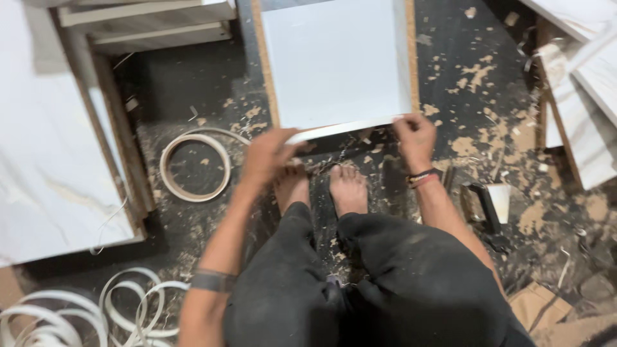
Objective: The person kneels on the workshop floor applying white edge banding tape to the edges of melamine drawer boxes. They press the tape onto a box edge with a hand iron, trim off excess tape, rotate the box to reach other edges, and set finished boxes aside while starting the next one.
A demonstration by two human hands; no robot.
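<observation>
Sawdust and coiled edge-band [195, 166] beside hands [340, 149]

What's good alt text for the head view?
Seen from above, a squatting person's left hand and right hand press a white edge strip along the near edge of a white board, on a dark floor littered with sawdust and a coil of banding.

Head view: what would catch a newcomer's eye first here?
The white panel lying on the dark floor at top centre stands out, with the left hand and right hand both at its near edge, on a white edge strip. Below them are the person's bare feet. Pale sawdust is scattered to the right, and a coil of banding lies to the left.
</observation>
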